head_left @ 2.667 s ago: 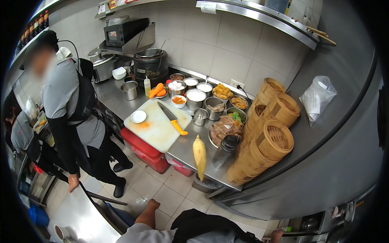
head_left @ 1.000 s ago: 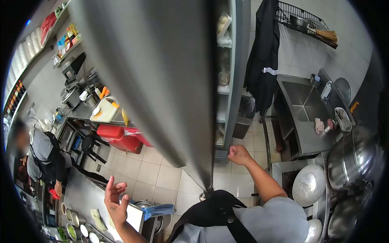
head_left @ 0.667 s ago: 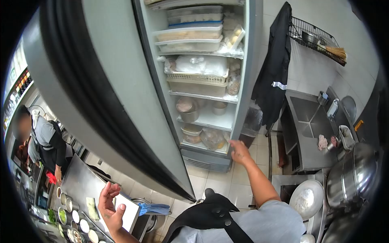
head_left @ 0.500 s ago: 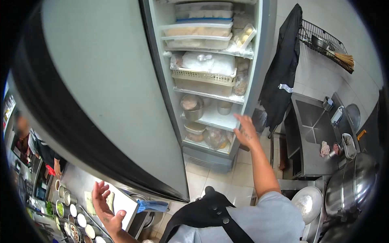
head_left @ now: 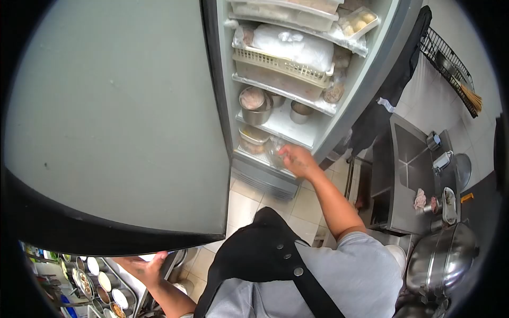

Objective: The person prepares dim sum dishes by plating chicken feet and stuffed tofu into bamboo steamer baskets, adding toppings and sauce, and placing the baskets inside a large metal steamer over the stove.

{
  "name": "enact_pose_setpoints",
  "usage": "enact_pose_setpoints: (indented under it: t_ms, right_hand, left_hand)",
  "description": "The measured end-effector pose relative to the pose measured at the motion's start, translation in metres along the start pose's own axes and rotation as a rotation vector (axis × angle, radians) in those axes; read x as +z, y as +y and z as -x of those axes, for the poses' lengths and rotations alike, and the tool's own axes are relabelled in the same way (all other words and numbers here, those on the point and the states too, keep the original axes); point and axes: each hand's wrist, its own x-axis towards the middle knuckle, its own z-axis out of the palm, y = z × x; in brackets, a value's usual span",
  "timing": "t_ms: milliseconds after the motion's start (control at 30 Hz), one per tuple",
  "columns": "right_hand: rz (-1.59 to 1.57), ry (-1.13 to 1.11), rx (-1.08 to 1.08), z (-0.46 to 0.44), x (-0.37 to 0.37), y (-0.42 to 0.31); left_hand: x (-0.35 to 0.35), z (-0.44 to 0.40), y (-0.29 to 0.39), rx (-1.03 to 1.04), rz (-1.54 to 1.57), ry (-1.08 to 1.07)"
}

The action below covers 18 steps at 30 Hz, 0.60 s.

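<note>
The left hand [head_left: 148, 271] is partly hidden by the broad grey refrigerator door [head_left: 114, 122]; I cannot tell whether it is spread. Rightward, a rectangular translucent plastic container [head_left: 254, 134] and a clear crinkled plastic bag [head_left: 273, 150] share the lowest white shelf [head_left: 259, 156]. The right hand [head_left: 298, 160] curls at the bag; whether it pinches it, I cannot tell.

right hand [head_left: 297, 160]: fingertips blurred at a clear bag [head_left: 273, 151]; whether they grip it cannot be told; bag contents indistinct

left hand [head_left: 148, 270]: fingers part-hidden behind the refrigerator door [head_left: 116, 116], itself cut off by the top edge

above the right hand: metal cup [head_left: 300, 118], contents too small to tell; second cup [head_left: 277, 100], mostly hidden by a pot [head_left: 257, 116]

farther above: white tub [head_left: 289, 16], cut off at top
</note>
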Motion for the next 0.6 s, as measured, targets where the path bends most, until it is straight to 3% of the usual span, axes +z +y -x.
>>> enact_pose_setpoints:
  t_ms: [33,67,167,233,300,367,400,467,500,567,600]
  right_hand:
    - [0.037,-0.039,-0.027,0.003,0.016,0.007]
    - [0.015,-0.105,0.078,0.013,0.022,-0.001]
    - [0.108,-0.217,0.026,0.039,0.055,0.013]
    - [0.149,-0.396,-0.001,0.052,0.066,0.013]
    - [0.156,-0.552,0.000,0.068,0.074,0.006]
    - [0.141,-0.672,0.006,0.077,0.076,-0.013]
    - [0.105,-0.678,0.081,0.083,0.082,-0.017]
    - [0.119,-0.649,-0.020,0.100,0.117,0.004]
    - [0.132,-0.631,-0.082,0.106,0.130,0.011]
    - [0.097,-0.734,-0.004,0.115,0.139,0.001]
    - [0.048,-0.793,0.056,0.115,0.138,-0.011]
  left_hand:
    - [-0.002,0.001,-0.002,-0.022,0.016,-0.007]
    - [-0.003,0.000,-0.006,-0.040,0.032,0.000]
    - [-0.006,-0.004,-0.010,-0.078,0.106,0.023]
    - [-0.013,-0.004,-0.020,-0.230,0.185,-0.024]
    - [-0.007,-0.008,-0.019,-0.138,0.205,0.006]
    - [-0.016,-0.013,-0.025,-0.046,0.068,-0.100]
    - [-0.019,-0.012,-0.025,-0.067,0.072,-0.149]
    - [-0.006,-0.019,-0.001,-0.014,0.084,-0.111]
    - [-0.005,-0.021,0.010,0.014,0.096,-0.212]
    - [0.000,-0.001,-0.010,0.200,0.096,-0.295]
    - [0.002,-0.012,0.013,0.323,0.086,-0.416]
